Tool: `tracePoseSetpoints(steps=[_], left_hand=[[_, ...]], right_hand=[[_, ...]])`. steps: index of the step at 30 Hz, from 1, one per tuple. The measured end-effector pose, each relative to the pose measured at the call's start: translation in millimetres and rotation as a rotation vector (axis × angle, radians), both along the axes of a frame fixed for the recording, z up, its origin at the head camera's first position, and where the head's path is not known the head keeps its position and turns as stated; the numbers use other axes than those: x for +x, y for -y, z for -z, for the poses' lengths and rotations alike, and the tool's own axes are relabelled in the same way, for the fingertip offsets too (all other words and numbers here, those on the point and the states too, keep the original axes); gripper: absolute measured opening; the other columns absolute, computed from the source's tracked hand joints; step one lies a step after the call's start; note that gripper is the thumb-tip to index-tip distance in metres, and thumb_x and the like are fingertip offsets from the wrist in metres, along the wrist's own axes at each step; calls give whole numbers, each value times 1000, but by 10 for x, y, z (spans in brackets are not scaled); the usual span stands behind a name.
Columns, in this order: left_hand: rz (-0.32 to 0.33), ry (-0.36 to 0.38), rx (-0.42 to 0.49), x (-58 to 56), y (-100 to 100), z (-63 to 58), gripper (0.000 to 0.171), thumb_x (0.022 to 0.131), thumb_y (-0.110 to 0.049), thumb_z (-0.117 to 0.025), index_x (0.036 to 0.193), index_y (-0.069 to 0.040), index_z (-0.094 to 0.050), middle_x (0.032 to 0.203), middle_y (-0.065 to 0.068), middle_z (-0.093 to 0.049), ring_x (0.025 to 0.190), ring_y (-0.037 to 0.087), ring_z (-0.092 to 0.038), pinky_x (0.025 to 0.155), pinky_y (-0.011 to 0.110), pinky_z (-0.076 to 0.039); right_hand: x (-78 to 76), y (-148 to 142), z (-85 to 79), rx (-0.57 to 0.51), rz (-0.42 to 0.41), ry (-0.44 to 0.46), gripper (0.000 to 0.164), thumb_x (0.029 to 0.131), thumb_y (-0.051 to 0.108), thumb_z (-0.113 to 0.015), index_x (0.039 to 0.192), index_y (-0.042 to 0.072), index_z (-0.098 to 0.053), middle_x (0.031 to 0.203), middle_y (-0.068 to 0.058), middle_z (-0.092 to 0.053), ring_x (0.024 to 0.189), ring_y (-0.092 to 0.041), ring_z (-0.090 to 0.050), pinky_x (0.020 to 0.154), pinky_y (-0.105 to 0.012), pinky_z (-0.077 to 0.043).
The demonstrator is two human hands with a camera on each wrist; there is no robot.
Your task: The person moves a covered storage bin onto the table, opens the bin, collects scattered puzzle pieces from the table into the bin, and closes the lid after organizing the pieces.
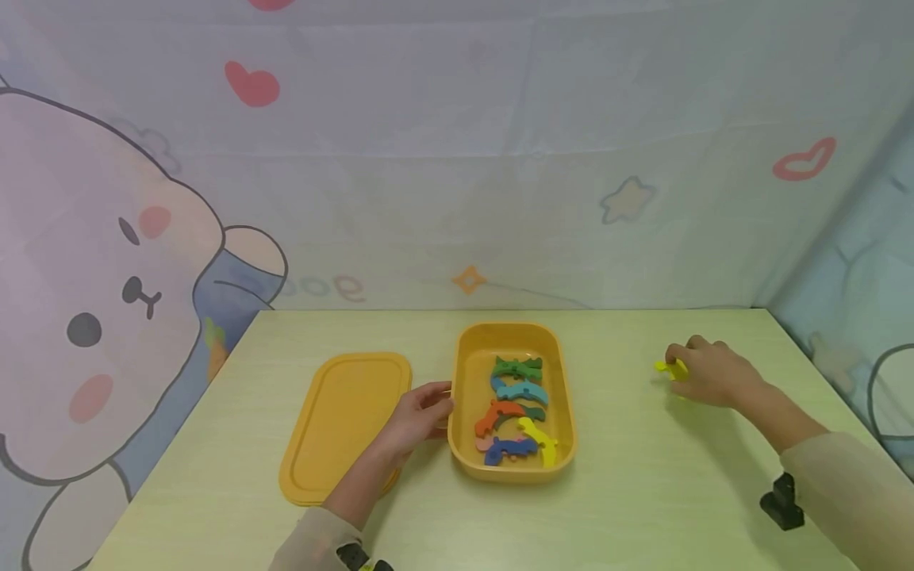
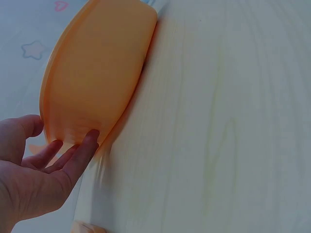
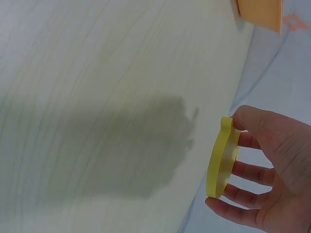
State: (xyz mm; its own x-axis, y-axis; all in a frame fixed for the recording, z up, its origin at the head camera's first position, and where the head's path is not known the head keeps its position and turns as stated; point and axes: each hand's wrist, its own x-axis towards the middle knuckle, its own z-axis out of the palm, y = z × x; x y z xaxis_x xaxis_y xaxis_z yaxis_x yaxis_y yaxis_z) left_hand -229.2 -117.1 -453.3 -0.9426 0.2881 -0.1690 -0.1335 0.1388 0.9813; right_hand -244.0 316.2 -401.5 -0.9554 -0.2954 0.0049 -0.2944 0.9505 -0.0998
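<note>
My right hand [image 1: 714, 373] pinches a flat yellow toy piece [image 3: 220, 158] above the right side of the table, thumb at one end and fingertips along it. Its shadow falls on the tabletop in the right wrist view. My left hand [image 1: 420, 414] rests against the left side of a yellow-orange plastic tub [image 1: 510, 475]. In the left wrist view its fingertips touch the tub's outer wall [image 2: 97, 68], with the thumb by the rim. Inside lie several animal-shaped pieces, among them a green one [image 1: 517, 369], an orange-red one [image 1: 493, 416], a yellow one [image 1: 539, 440] and a dark blue one [image 1: 510, 449].
A yellow-orange lid [image 1: 346, 420] lies flat left of the tub, partly behind the left forearm. The pale wooden table [image 1: 621, 500] reaches back to a printed cloth [image 1: 428, 198] hanging behind it. Another printed cloth hangs along the right side.
</note>
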Motion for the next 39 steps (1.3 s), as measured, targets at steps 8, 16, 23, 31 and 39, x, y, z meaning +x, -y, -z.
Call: tracePoseSetpoints(steps=[8,16,23,31,39], left_hand=[[-1,0,-3,2,-4,-9,43,94,-15,-50,134,0,-44,126,20,-53,99,27,-63,78,36,-55],[-12,10,-11,9,-5,-5,43,94,-16,-50,134,-2,-44,127,19,-53,99,26,-62,78,37,-55],[-18,12,-21,14,-7,-9,43,94,-16,-50,134,-2,-44,126,18,-53,98,26,-63,78,36,-54],[-12,7,-20,21,-8,-21,43,94,-16,-50,134,-2,-44,126,19,-53,98,26,-63,78,37,-54],[-6,2,-11,27,-10,-31,43,94,-16,-50,134,-1,-44,125,20,-53,99,27,-63,79,37,-54]], right_hand=[[10,188,-71,12,-66,-48,28,77,20,-65,102,8,-59,95,-15,-54,71,-28,-49,51,-35,-42],[56,348,-154,7,-126,-80,27,76,17,-65,102,9,-60,95,-13,-55,74,-28,-50,51,-33,-42],[61,527,-212,26,-206,-116,25,76,16,-65,100,11,-60,96,-11,-56,75,-29,-51,54,-35,-44],[88,746,-287,50,-269,-121,23,77,17,-64,100,15,-59,97,-10,-56,76,-26,-50,54,-33,-44],[96,913,-370,60,-306,-141,24,78,19,-65,101,17,-59,100,-8,-56,79,-26,-51,54,-33,-46]])
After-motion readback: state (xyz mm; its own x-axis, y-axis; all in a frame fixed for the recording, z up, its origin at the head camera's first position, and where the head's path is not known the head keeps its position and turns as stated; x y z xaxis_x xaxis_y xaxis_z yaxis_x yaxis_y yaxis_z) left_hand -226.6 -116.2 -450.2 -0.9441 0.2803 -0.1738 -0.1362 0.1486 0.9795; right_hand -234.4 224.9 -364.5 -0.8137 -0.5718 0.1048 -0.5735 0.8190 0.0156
